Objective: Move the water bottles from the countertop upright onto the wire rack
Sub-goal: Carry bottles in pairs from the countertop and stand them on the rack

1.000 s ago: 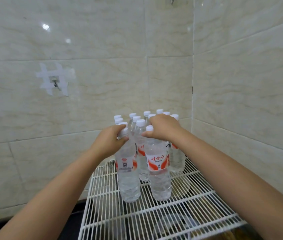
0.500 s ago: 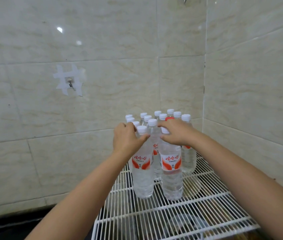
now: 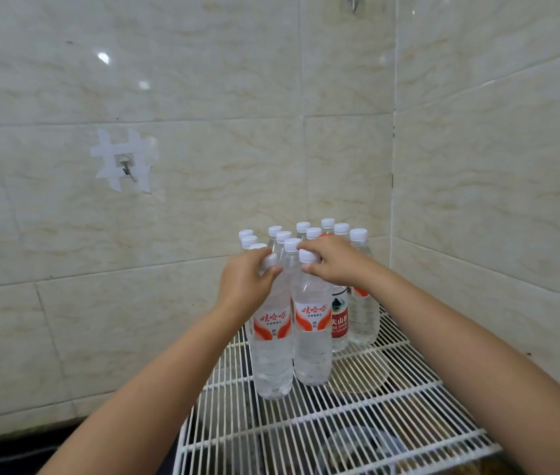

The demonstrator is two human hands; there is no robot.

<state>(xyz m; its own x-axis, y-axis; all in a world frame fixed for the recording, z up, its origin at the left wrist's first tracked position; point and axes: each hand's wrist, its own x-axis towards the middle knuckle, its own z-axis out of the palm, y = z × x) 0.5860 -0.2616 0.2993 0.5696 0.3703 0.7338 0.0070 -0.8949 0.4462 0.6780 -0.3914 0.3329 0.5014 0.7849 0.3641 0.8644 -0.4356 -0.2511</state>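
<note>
While both front bottles stand upright on the wire rack (image 3: 357, 437), I grip one by the neck in each hand.

My left hand (image 3: 244, 282) is curled around the cap of the left front bottle (image 3: 271, 354); my right hand (image 3: 335, 265) pinches the cap of the right front bottle (image 3: 312, 344). They stand side by side, touching, just ahead of the other bottles (image 3: 362, 303) clustered in the tiled corner.

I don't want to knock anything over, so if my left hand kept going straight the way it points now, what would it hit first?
Probably the packed upright bottles right behind the front bottle your left hand grips; depth is unclear.
</note>
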